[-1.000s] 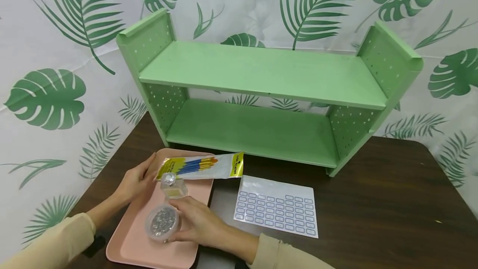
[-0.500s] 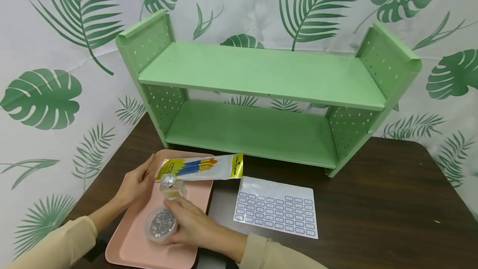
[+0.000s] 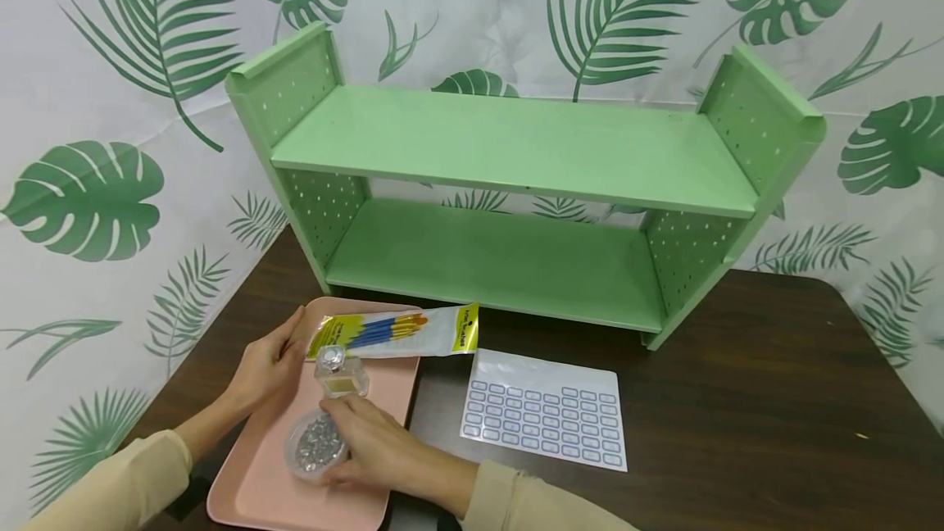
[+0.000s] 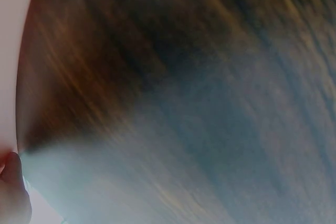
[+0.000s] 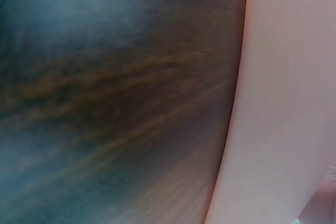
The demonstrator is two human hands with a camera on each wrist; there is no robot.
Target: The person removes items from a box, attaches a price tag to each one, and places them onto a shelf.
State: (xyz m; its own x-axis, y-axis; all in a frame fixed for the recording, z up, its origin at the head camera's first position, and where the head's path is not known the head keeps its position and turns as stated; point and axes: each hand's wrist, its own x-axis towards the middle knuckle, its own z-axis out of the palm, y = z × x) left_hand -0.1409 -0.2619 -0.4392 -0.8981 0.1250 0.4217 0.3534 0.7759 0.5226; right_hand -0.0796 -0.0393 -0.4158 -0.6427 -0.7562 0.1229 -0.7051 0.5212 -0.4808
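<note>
A pink tray (image 3: 258,478) lies on the dark table at the left, and my left hand (image 3: 261,367) holds its left edge. In the left wrist view a fingertip (image 4: 11,169) meets the tray's pale rim. My right hand (image 3: 376,449) grips a round clear tub (image 3: 298,461) of silvery bits from its right side; the hand hides part of the tub. Just behind it on the tray stands a clear perfume bottle (image 3: 342,375) with a faceted cap. A packet of paintbrushes (image 3: 391,330) lies across the tray's far end, overhanging its right side.
A green two-tier shelf (image 3: 501,252) stands behind the tray. Right of the tray is a sheet of blue-bordered labels (image 3: 546,416), lying on the dark wood table (image 3: 737,400). Leaf-patterned cloth (image 3: 516,23) hangs at the back.
My right hand has shifted slightly left and taken a fuller grip round the tub. The left hand stays at the tray's edge. The view has shifted slightly.
</note>
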